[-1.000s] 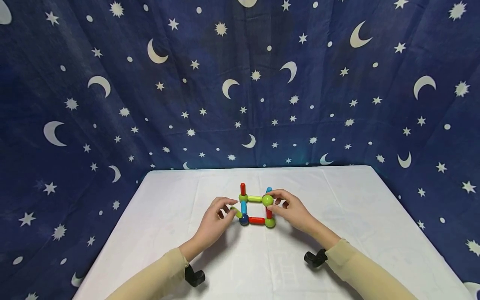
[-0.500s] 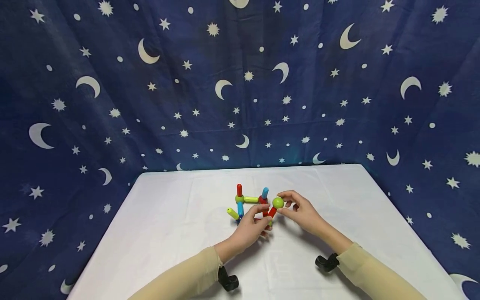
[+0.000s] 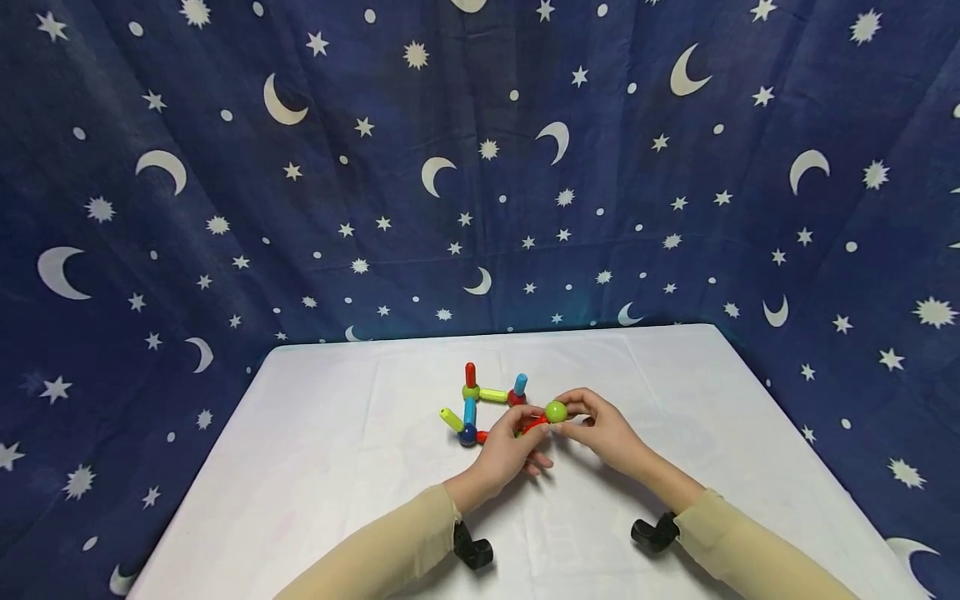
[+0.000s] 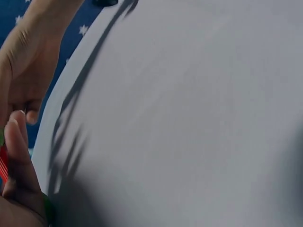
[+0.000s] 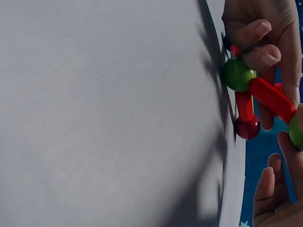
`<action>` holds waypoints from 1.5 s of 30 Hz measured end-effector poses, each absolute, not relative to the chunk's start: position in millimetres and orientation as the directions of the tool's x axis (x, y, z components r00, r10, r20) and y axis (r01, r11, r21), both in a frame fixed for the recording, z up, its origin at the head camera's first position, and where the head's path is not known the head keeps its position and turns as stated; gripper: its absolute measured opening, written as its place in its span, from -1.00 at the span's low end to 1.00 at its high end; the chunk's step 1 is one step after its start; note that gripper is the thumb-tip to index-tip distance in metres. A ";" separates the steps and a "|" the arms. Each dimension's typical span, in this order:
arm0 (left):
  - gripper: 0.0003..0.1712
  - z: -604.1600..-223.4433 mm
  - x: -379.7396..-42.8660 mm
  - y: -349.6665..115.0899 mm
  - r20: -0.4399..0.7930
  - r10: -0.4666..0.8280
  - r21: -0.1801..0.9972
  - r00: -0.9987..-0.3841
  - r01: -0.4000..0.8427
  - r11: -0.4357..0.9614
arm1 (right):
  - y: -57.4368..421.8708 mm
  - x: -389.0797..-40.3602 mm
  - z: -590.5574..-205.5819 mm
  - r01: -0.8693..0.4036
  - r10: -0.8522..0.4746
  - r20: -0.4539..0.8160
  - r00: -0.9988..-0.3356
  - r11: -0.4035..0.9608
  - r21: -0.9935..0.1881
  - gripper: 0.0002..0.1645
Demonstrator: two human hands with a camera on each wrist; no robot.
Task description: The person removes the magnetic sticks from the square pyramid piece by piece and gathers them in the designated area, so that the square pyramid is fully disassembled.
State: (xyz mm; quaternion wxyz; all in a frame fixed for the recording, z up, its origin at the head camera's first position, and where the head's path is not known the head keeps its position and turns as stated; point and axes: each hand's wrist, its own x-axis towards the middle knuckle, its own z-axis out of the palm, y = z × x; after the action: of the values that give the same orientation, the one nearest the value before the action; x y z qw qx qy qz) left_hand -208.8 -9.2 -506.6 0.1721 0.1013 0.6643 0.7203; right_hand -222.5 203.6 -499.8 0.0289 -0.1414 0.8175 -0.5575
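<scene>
My right hand [image 3: 611,433] pinches a lime-green ball [image 3: 556,412] between thumb and fingers. A tilted red rod [image 5: 272,99] runs from it down to another green ball [image 5: 238,74] at the near right corner of a rod-and-ball frame. My left hand [image 3: 504,450] pinches the red rod and hides most of that corner in the head view. The rest of the frame shows a red ball [image 3: 516,398] with a blue rod [image 3: 521,383], a green ball [image 3: 470,392] with an upright red rod [image 3: 470,375], and a dark blue ball [image 3: 467,435] with a leaning yellow-green rod [image 3: 452,419].
The frame lies on a table with a white cloth [image 3: 360,483]. A dark blue curtain [image 3: 420,250] with moons and stars hangs behind the table and at its sides. A black wrist device [image 3: 654,532] sits beneath each sleeve cuff.
My left hand has left the yellow-green rod and moved right to the red rod under the held ball. The right hand has moved that ball outward, and its rod now leans right.
</scene>
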 end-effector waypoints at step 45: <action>-0.65 -508.3 -232.5 -56.1 -0.077 0.332 0.973 -0.940 0.002 0.230 | 232.1 -318.0 -495.8 -0.083 -0.087 0.035 -0.996 0.633 -0.770 -0.48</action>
State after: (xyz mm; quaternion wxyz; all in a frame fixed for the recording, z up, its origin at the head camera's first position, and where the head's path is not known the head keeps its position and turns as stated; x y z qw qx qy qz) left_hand -232.5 -56.1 -508.3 0.1352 0.1081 0.7724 0.6112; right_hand -318.0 232.1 -495.8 0.0025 -0.0470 0.9035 -0.4259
